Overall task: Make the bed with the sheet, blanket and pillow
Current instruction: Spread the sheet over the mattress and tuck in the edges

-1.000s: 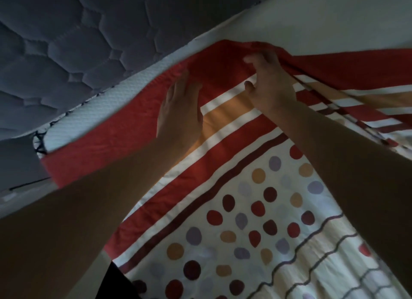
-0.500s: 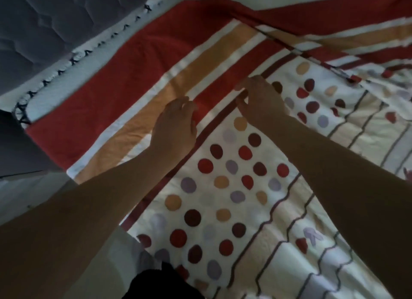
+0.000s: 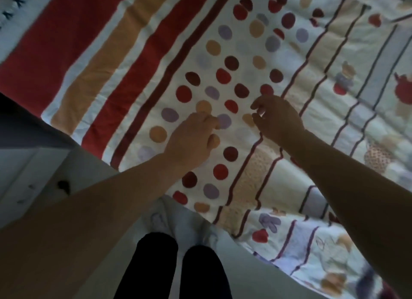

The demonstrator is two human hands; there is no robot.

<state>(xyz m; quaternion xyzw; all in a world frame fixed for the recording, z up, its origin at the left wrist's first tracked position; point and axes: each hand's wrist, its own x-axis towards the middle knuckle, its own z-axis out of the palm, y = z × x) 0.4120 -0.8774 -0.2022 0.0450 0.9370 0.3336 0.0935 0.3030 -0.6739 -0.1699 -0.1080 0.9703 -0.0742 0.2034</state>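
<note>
Bare arms, black trousers
The left forearm [image 3: 100, 198], right forearm [image 3: 356, 187], left hand [image 3: 189, 142] and right hand [image 3: 276, 118] are bare; plain, close-fitting black trousers [image 3: 156, 269] cover both legs at the near edge.

Pale floor [image 3: 33, 176], dim light.

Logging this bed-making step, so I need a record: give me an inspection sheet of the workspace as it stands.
Surface: mattress edge shows at upper left, with a stitched seam.
Job's things: patterned blanket spread over the bed with a few creases; pillow not seen; pale cloth under its near edge, maybe the sheet.
Clutter: dark spot on the pale surface at left.
Grips: left hand has fingers curled down on the blanket, pinch unclear; right hand is loosely curled, nothing seen in it.
Cables: nothing seen.
Surroundings: person's legs in dark trousers beside the bed; dim light.
</note>
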